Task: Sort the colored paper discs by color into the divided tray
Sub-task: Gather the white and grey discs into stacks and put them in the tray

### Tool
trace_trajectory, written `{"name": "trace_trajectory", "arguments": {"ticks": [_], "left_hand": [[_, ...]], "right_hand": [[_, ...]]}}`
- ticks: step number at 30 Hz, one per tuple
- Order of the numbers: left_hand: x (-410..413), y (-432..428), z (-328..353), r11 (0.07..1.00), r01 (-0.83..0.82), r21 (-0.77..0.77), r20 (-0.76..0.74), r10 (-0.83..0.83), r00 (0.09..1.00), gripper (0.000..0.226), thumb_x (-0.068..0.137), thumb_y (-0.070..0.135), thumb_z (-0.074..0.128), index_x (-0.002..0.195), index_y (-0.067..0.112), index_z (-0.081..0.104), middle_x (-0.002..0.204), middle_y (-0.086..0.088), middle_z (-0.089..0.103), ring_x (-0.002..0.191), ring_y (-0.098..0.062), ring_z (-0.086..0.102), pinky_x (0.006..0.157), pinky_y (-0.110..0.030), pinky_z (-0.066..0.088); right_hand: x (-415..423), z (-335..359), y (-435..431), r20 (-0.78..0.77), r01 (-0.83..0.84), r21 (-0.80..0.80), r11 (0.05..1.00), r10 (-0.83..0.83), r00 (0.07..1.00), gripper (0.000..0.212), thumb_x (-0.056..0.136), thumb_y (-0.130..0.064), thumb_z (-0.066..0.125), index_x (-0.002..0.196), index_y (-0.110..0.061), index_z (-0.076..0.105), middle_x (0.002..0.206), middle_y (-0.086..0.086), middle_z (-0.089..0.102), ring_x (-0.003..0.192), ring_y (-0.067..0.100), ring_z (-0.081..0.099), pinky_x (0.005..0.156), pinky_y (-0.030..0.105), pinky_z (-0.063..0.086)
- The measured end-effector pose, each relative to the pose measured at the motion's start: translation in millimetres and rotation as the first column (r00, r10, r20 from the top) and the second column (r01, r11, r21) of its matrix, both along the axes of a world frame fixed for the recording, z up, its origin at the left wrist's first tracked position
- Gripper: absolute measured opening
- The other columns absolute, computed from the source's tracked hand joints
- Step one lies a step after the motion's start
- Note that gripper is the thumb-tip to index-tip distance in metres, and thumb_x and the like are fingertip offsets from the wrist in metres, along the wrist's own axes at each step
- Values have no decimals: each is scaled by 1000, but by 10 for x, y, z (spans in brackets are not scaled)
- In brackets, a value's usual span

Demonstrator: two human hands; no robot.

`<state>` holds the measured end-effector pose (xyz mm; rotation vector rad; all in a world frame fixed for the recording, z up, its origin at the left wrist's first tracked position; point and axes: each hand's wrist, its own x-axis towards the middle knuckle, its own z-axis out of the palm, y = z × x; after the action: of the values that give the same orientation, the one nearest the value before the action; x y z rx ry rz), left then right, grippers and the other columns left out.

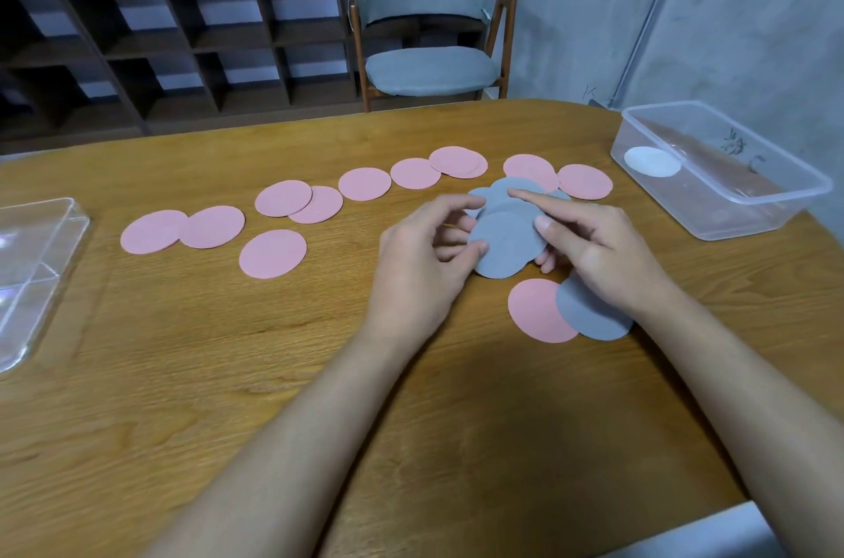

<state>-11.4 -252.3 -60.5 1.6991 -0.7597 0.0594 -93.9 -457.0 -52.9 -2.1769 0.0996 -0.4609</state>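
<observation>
Hands (511, 256) around grey discs (507, 244), table (228, 375) bare toward near edge.

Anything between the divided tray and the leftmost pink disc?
Head view: only bare wooden table lies between the divided tray and the leftmost pink disc.

Office-like room: shelving (182, 32), chair (429, 18)

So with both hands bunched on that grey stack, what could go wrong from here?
1. The grey discs are fanned unevenly between the left hand and right hand; one could slip from the grip.
2. A grey disc lies under the right wrist, overlapping a pink disc; a wrist movement might drag both.
3. The divided tray sits at the far left edge, so carrying loose discs there risks drops.
</observation>
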Motion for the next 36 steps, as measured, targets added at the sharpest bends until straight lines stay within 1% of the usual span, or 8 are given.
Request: {"name": "trace_trajectory", "arguments": {"ticks": [10,13,17,22,25,28,32,36], "left_hand": [[8,-28,7,975,-169,144,98,156,983,39,86,27,84,124,22,76,95,6,73,65,-9,60,73,-20,51],[-14,-22,36,978,-148,147,44,143,989,33,87,27,82,120,22,78,84,4,78,64,-9,63,76,-25,55],[-60,-18,49,974,-141,176,75,130,989,32,90,29,79,121,20,78,79,0,78,70,-15,68,80,-31,56],[-72,-28,16,970,-158,188,204,118,972,40,88,30,79,126,19,74,93,6,75,71,-9,65,78,-29,54],[-138,-51,-18,973,-128,192,339,56,939,45,87,33,78,130,20,69,117,7,69,86,-10,64,84,-30,54],[-243,-138,-58,958,26,286,417,-149,896,45,88,40,77,128,19,71,127,6,69,114,-16,62,97,-38,51],[-371,-200,-61,761,210,614,350,-500,792,61,92,58,67,145,31,58,155,12,51,146,-12,40,114,-38,39],[-330,-158,-78,743,221,632,338,-520,784,50,92,60,66,135,36,66,152,10,55,145,-13,43,114,-42,41]], "right_hand": [[-31,21,102,-25,-87,-127,988,85,996,46,109,-21,41,149,-40,49,89,-11,64,83,12,61,81,23,49],[-47,50,148,-40,-59,-283,957,49,998,50,106,-32,46,156,-31,42,103,-22,62,91,-2,55,81,8,38],[-48,60,192,-64,-21,-401,916,-5,998,54,106,-36,49,158,-27,37,136,-18,55,111,-6,52,90,9,33],[-41,66,113,-24,25,-386,922,-37,999,30,103,-29,56,132,-23,57,105,-9,64,86,4,59,70,16,42],[-35,62,-55,64,110,-311,944,-94,993,21,102,-24,60,123,-24,61,94,-5,67,76,11,61,69,29,48],[-19,24,-158,105,175,-250,952,-153,983,21,100,-19,63,120,-24,64,87,-8,65,72,5,58,67,14,40],[15,-28,-198,94,194,-205,959,-178,980,22,98,-19,65,119,-25,66,90,0,70,78,11,60,71,15,43],[23,-29,-226,97,217,-184,959,-202,975,22,97,-21,65,119,-28,66,88,2,69,74,13,56,69,18,42]]}}
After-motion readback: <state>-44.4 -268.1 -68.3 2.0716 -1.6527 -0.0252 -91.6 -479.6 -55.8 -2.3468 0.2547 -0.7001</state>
